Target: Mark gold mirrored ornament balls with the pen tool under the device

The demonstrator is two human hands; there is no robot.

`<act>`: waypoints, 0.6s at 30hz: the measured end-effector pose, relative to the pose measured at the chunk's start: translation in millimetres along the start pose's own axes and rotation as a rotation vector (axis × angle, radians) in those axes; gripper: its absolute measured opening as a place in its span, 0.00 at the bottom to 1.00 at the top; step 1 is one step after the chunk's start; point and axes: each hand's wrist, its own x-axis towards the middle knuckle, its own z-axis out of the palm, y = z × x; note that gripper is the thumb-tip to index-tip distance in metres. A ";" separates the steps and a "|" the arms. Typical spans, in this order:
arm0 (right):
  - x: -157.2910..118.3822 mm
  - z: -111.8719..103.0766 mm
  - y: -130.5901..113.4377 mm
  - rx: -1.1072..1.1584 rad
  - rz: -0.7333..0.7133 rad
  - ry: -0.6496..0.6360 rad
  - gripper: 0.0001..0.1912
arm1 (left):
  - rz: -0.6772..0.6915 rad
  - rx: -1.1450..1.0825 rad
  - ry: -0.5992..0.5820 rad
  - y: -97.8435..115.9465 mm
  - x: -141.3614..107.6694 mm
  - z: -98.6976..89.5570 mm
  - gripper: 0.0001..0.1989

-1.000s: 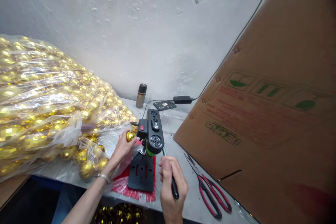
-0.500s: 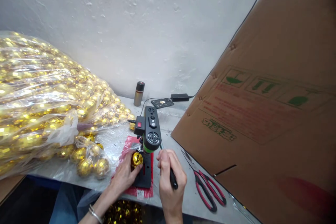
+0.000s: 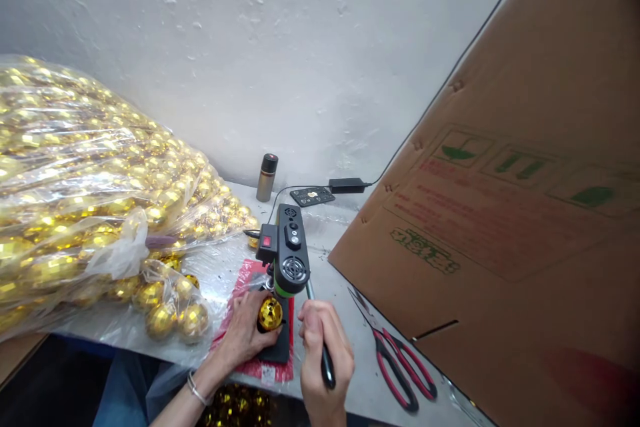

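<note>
A shiny gold mirror ball (image 3: 271,313) sits in my left hand (image 3: 244,335), the thumb and fingers curved around its sides. It is just below and in front of the head of a small black bench drill press (image 3: 293,248). My right hand (image 3: 326,350) is wrapped around the black grip of the press's lever (image 3: 328,370), at the right side of the head. The drill bit and its contact with the ball are hidden. Under the ball lies the black base plate (image 3: 280,350), on a red plastic sheet (image 3: 253,368).
A big clear bag of gold balls (image 3: 100,167) fills the left, a smaller bag (image 3: 177,310) before it. Scissors (image 3: 395,360) lie right, beside a leaning cardboard box (image 3: 475,213). Behind are a spray can (image 3: 267,177), a phone (image 3: 312,196) and a power adapter (image 3: 347,185).
My left hand has moved the ball slightly right and towards me, so more of it shows. The right hand and lever grip have come a little lower and nearer me.
</note>
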 end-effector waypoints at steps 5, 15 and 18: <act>-25.0 10.6 27.8 -0.007 -0.096 0.061 0.14 | -0.035 0.006 -0.028 6.9 -1.1 -4.4 0.23; -43.2 17.4 40.0 0.030 -0.020 0.131 0.14 | -0.043 0.004 -0.033 10.2 -2.0 -3.8 0.22; -46.2 18.4 42.0 0.032 -0.012 0.148 0.14 | -0.054 -0.007 -0.044 12.6 -1.9 -5.8 0.22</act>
